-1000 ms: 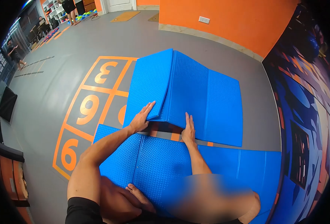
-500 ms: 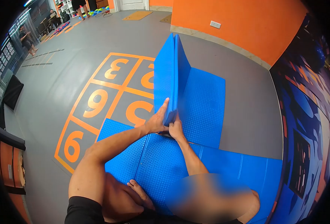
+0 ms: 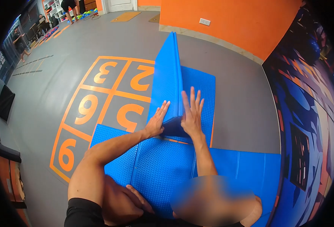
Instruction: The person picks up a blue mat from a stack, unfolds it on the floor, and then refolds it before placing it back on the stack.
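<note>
A blue folding exercise mat point(image 3: 166, 79) stands in front of me, its upright panels pressed nearly together and leaning a little. My left hand point(image 3: 156, 122) lies flat on the lower left face of those panels, fingers stretched upward. On the other side, my right hand point(image 3: 192, 117) is open with fingers spread, its palm side at the near right edge. Behind it, a textured flat blue panel point(image 3: 205, 85) rests on the floor. Under my legs lies another blue mat point(image 3: 163, 166) with fold seams, reaching right toward the wall.
Orange-outlined floor numbers point(image 3: 99, 90) lie left of the upright panels. An orange wall point(image 3: 227, 26) with an outlet point(image 3: 205, 22) stands ahead, a mural wall point(image 3: 307, 125) to the right. People point(image 3: 69, 9) and shelves are at the far left.
My right hand has let go of the panels' bottom edge and opened, moving up along the right side. My left hand has flattened on the left face. The panels have closed together and turned slightly.
</note>
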### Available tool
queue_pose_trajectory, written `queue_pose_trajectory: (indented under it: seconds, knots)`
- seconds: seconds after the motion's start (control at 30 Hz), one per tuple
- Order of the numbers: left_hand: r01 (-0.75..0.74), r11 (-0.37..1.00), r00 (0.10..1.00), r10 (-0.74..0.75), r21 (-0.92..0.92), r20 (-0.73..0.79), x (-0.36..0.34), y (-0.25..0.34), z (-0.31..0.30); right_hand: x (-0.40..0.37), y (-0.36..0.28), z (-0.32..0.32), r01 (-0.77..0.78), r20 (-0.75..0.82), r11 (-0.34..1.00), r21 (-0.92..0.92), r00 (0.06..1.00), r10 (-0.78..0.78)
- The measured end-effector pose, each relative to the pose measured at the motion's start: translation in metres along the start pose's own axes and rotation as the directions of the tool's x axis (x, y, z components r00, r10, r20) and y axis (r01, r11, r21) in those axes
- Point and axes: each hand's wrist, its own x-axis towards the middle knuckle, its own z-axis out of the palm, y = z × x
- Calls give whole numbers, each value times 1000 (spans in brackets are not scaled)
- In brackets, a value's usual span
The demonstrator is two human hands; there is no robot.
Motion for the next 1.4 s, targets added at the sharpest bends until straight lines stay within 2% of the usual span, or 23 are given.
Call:
queue_pose_trajectory:
  seconds: [0.07,0.2,0.3,0.4,0.53,0.7,0.73,0.8,0.9,1.0,1.03,1.1,1.13,1.17,1.2,1.23,1.27,1.3,1.37,1.4]
  knots:
    - [35,999,999,-36,22,41,2,0,6,13,-3,-23,183,169,958,-222,975,-147]
    - [93,990,984,-108,110,144,7,-2,10,4,22,-16,291,196,936,-196,947,-254]
    - [16,984,958,-66,177,279,9,-12,10,-17,44,-11,278,361,950,-139,908,-213]
    - [5,966,908,-112,257,403,12,-4,8,-42,57,-1,231,310,971,-61,929,-202]
    - [-93,932,893,-78,351,444,13,-10,20,-66,81,12,224,279,974,-41,938,-205]
    - [-230,833,900,-15,504,436,9,-37,44,-89,107,40,-5,266,999,54,964,-10]
    - [-234,826,872,-55,513,486,8,-39,42,-95,110,47,-52,275,996,76,961,29]
    - [-239,813,806,-139,530,576,3,-46,37,-111,111,67,-70,363,998,8,930,62]
    - [-153,866,719,-233,476,655,-18,-79,40,-128,96,108,-88,450,995,-51,887,102]
    - [-151,810,779,-255,566,572,-33,-69,19,-118,65,141,-122,513,986,-113,843,163]
    - [-169,791,775,-263,588,575,-36,-69,14,-114,54,150,-136,535,981,-138,823,189]
    - [-199,750,768,-280,630,576,-42,-72,4,-106,33,169,-110,580,987,-121,799,160]
    - [-211,735,786,-264,644,559,-52,-91,7,-95,19,169,-96,601,989,-112,786,144]
    - [-222,719,805,-246,659,540,-64,-116,11,-88,8,165,-57,672,993,-99,732,109]
    - [-231,702,824,-227,674,519,-74,-135,10,-84,8,166,-54,677,998,36,736,15]
    - [-299,621,787,-269,725,555,-80,-134,-3,-83,9,167,-56,670,984,172,738,-75]
    - [-315,624,783,-255,715,567,-86,-142,-13,-82,12,167,-58,651,951,305,741,-163]
    - [-335,626,777,-239,704,582,-92,-153,-22,-83,31,177,3,641,949,315,737,-215]
    - [-345,627,758,-252,698,602,-102,-161,-38,-72,59,164,60,601,995,74,794,-93]
    - [-333,642,761,-250,691,599,-109,-168,-45,-70,78,157,3,555,1000,-22,832,10]
